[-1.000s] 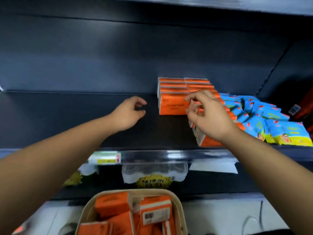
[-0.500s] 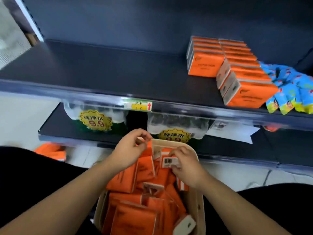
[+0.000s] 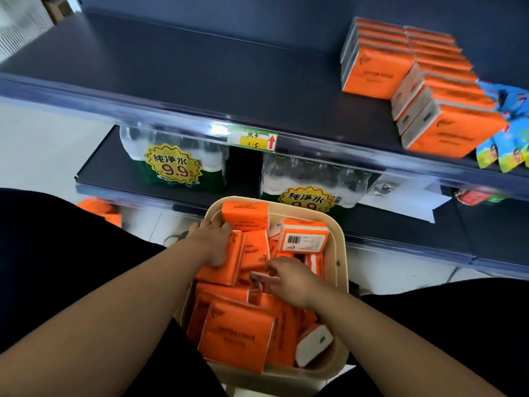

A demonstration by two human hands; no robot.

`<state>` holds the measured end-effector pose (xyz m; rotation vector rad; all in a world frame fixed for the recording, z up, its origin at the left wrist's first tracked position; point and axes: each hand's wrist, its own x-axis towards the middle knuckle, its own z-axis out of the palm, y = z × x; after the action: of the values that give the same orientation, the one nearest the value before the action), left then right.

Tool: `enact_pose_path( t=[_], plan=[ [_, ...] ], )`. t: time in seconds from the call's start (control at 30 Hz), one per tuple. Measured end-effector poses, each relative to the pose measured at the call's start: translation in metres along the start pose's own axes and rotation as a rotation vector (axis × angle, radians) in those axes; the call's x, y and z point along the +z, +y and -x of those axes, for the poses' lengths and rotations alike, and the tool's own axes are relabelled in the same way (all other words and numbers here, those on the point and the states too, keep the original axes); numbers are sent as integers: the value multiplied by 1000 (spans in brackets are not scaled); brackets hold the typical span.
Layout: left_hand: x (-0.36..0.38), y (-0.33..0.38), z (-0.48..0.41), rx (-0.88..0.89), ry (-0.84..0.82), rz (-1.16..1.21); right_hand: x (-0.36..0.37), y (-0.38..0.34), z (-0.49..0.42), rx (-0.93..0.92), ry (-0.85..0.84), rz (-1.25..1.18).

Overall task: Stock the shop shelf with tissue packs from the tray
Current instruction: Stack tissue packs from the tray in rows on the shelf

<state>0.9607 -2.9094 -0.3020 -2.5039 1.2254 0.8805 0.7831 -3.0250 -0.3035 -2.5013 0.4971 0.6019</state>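
Left hand [image 3: 213, 243]: fingers curled over the edge of an orange tissue pack [image 3: 229, 263]. Right hand [image 3: 290, 277]: fingertips pinching a pale-ended pack [image 3: 262, 279]. Around both hands: beige tray [image 3: 339, 247] of loose packs [image 3: 237, 336]. Beyond and above the hands: dark shelf [image 3: 200, 67], with stocked rows [image 3: 375, 73] to their right.

Both hands are no longer up on the shelf [image 3: 200, 67]; they have come down into the tray [image 3: 339, 253]. The left hand [image 3: 213, 242], which half a second ago was raised above the packs with its fingertips pinched together, now lies low at the left side of the tray, and its fingers curl over an orange pack [image 3: 230, 265]. The right hand [image 3: 289, 279] has left the barcode pack [image 3: 303, 239], which now shows uncovered, and has moved nearer to the body, where its fingers pinch a pale-ended pack [image 3: 262, 277]. The view has also tipped lower, so more of the tray shows.
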Motion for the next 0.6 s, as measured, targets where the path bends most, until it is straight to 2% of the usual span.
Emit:
enact_pose_path(
  t=[0.07,0.27,0.43,0.53,0.6],
  plan=[
    [-1,0,-2,-2,0,-21,2,-9,-13,43,-15,-8],
    [-2,-4,0,12,21,3,15,-44,-46,197,-274,-303],
    [-4,-6,-1,23,19,27,19,-49,-52,304,-181,-739],
    [-7,-6,-4,14,9,73,18,-45,-46,265,-152,-957],
    [-11,-8,-6,-5,-20,124,13,-40,-40,204,-177,-991]
  ],
)
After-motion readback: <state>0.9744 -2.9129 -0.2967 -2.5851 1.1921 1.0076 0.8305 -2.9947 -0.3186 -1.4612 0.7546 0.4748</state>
